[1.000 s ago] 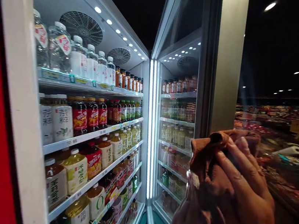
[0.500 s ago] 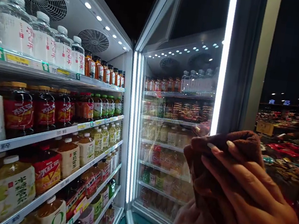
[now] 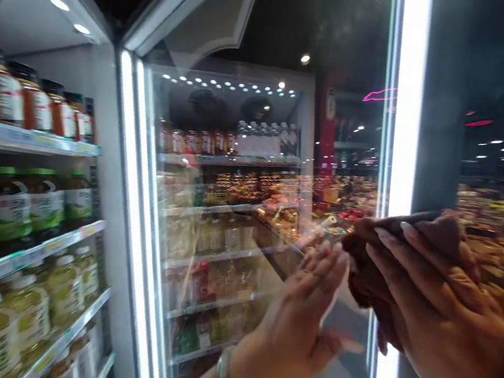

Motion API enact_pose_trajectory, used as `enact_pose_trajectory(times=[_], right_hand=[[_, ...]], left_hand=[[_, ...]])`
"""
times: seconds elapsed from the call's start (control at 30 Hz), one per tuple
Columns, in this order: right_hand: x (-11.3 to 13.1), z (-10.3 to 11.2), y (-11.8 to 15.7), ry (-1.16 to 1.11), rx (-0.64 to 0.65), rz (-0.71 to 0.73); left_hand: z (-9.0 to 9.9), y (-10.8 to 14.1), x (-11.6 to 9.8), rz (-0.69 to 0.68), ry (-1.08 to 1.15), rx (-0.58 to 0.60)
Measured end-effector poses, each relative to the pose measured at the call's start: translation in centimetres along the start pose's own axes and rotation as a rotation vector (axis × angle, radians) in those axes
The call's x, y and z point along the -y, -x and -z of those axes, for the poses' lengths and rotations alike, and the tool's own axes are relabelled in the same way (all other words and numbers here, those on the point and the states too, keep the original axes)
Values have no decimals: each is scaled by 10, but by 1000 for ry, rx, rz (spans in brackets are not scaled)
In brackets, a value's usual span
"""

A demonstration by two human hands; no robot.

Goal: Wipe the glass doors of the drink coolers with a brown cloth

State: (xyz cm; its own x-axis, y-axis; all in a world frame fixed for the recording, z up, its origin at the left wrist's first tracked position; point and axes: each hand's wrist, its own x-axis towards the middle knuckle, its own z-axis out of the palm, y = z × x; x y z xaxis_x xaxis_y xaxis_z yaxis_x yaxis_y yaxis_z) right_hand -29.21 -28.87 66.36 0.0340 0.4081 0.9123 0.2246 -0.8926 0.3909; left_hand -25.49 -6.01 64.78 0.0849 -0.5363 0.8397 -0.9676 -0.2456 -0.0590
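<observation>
From where I stand, going by the head view, the brown cloth [image 3: 361, 276] is at the free side of an opened glass door [image 3: 359, 29], up against the bright light strip [image 3: 408, 111]. The right hand [image 3: 449, 323] lies over it, its fingers stretched long and nearly side by side, holding the cloth to the door; most of the palm's side is hidden. The left hand [image 3: 294, 320], with a bangle [image 3: 225, 376] at the wrist, is raised just beside the cloth, fingers straight and close together, thumb held away and nothing in its grasp. It seems to lean on the glass, though reflections keep me from being sure it touches.

To work that cloth along the strip well, I'd say press evenly with the flat of the fingers, keep long strokes up and down, and turn long nails clear of the surface. A cloth between skin and glass should spare new smudges, so the left palm would do better on the frame, steadying the door there.

The cloth itself looks soft, bunched rather than folded square, with dark creases at its left end and a lighter, reddish edge toward the top. Whether it is damp I cannot tell. Over to the left, green-capped bottles [image 3: 1, 204] stand on a shelf, slightly blurred.
</observation>
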Motion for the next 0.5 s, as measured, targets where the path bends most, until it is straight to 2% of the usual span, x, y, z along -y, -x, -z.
enact_pose_trajectory(times=[0.1,0.2,0.33,0.5], right_hand=[[14,2,-6,181,123,-15],[24,-1,-21,258,112,7],[33,-12,-46,247,98,28],[42,-28,-78,155,128,20]], left_hand=[[10,-17,39,-73,-43,3],[12,-34,64,-152,-131,-2],[10,-39,75,-212,-179,-43],[6,-33,77,-181,-209,-155]])
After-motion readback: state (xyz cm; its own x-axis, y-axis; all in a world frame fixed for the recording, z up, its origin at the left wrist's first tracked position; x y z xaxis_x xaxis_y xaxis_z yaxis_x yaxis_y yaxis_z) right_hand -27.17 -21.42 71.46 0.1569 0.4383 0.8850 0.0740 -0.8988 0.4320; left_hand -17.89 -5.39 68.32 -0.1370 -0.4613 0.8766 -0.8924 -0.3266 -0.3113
